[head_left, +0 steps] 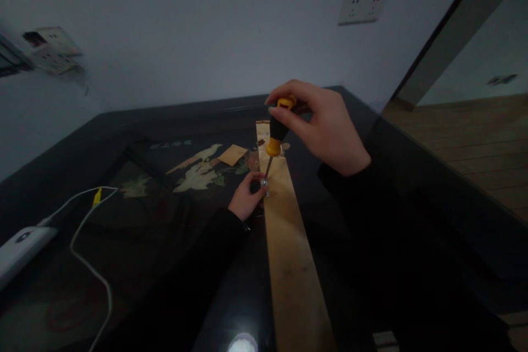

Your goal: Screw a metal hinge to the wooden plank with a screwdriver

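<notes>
My right hand [319, 121] grips the black-and-yellow handle of a screwdriver [274, 146] from above, thumb and fingers closed around it. The screwdriver leans slightly, its shaft running down to a small shiny metal piece [264, 187] at the left edge of a long wooden plank [289, 231]. Thumb and fingertips of my left hand [246, 198] pinch that metal piece against the plank's edge. Its exact kind is too small to make out, and the driver's tip is hard to see against it. The plank lies lengthwise away from me on a dark, glossy table [231, 264].
A square tan piece [232, 155] lies left of the plank's far end, over the tabletop's floral pattern. At left are a white power bank [25, 250] and a white cable [93, 269] with a yellow tag [97, 198]. A wall with sockets [362, 7] rises behind the table.
</notes>
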### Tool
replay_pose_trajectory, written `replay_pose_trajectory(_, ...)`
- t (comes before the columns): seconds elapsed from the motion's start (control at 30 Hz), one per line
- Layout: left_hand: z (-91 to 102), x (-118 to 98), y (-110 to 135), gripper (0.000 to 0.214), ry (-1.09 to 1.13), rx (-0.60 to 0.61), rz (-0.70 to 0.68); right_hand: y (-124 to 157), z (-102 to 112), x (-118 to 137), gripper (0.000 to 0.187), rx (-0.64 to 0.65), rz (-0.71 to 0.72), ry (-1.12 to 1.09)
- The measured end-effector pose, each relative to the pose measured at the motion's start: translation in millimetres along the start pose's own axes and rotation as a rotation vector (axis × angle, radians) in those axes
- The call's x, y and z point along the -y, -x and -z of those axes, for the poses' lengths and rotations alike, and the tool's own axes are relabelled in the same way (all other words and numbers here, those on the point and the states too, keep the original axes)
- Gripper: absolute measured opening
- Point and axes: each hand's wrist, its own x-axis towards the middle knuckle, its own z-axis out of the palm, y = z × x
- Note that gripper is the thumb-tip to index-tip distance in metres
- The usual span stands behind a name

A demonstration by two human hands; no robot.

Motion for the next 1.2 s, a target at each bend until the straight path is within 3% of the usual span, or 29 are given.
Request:
replay_pose_trajectory(0.13, -0.4, 1.4, -0.5, 0.032, -0.002, -0.007, -0.003, 0.4, -3.1, 0.6, 0.021, -0.025, -0.01, 0.063)
replay_pose_trajectory(0.33, 0.3, 2.0, -0.4, 0.03, -0.041, -0.011, -0.03, 0.9, 5.9, -2.5, 0.032, 0.087, 0.049, -0.061)
replay_pose_trajectory(0.57, -0.9, -0.3, 0.5, 0.03, -0.039, -0.007, -0.016, 1.5, -2.8, -0.8, 0.024, -0.021, -0.018, 0.116)
replay_pose_trajectory(0.77, -0.2, -1.3, 0.8, 0.032, -0.017, 0.0, -0.005, 0.9, 7.4, -2.3, 0.03, 0.083, 0.047, -0.054)
replay_pose_trajectory(0.9, -0.3, -3.2, 0.6, 0.03, -0.023, -0.001, -0.006, 0.5, 3.3, -0.4, 0.02, 0.006, -0.018, 0.04)
replay_pose_trajectory(1.0, -0.4, -2.9, 0.2, 0.03, -0.027, 0.003, -0.009, 0.9, -2.3, -1.6, 0.023, -0.037, -0.049, 0.122)
replay_pose_trajectory(1.2, 0.5, 0.7, 0.4, 0.032, -0.044, 0.01, -0.011, 1.0, 5.2, -7.0, 0.033, 0.064, 0.038, -0.05)
